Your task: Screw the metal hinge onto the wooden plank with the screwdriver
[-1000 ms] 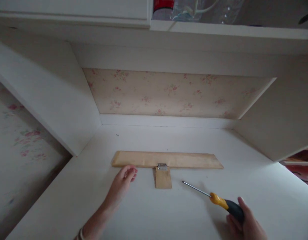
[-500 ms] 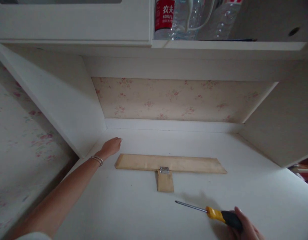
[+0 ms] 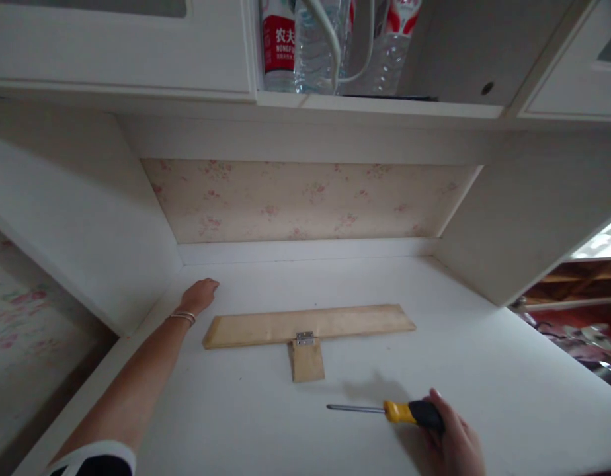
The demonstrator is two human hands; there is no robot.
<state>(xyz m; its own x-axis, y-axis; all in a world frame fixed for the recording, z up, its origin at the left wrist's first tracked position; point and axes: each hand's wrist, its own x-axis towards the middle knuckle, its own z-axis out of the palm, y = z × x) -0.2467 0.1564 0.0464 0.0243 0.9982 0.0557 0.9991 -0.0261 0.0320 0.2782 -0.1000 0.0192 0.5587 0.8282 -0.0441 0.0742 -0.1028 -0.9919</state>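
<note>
nearest the camera, your right hand (image 3: pixel 451 443) sits at the bottom edge, fingers wrapped shut around the black grip of the screwdriver (image 3: pixel 385 411). the yellow collar and bare shaft stick out of the fist, shaft lying about level across the white desk top (image 3: pixel 484 344), tip pointing to your left. the tip looks just above or on the surface, can't tell which.

next out, the small wooden block (image 3: pixel 306 361) lies flat, up and left of the tip, near but apart. a small metal hinge (image 3: pixel 304 338) joins the block's far end to the long wooden strip (image 3: pixel 308 324). the strip's long axis runs left-right, right end tipped slightly away from you, so block and strip make a t shape. the hinge sits roughly mid-strip.

key relation: the hinge lies forward and left of the screwdriver tip, and the shaft runs near parallel to the strip, not aimed at the hinge. the right hand is the nearer one to the hinge.

your left hand (image 3: pixel 200 295), bracelet (image 3: pixel 182 317) at the wrist, is stretched out past the strip's left end, palm down on the desk by the left side panel (image 3: pixel 87 218). fingers lie loose and open, holding nothing. fingertips aren't touching the strip.

farthest: floral back panel (image 3: pixel 305 201), then an upper shelf with water bottles (image 3: pixel 305 43).
</note>
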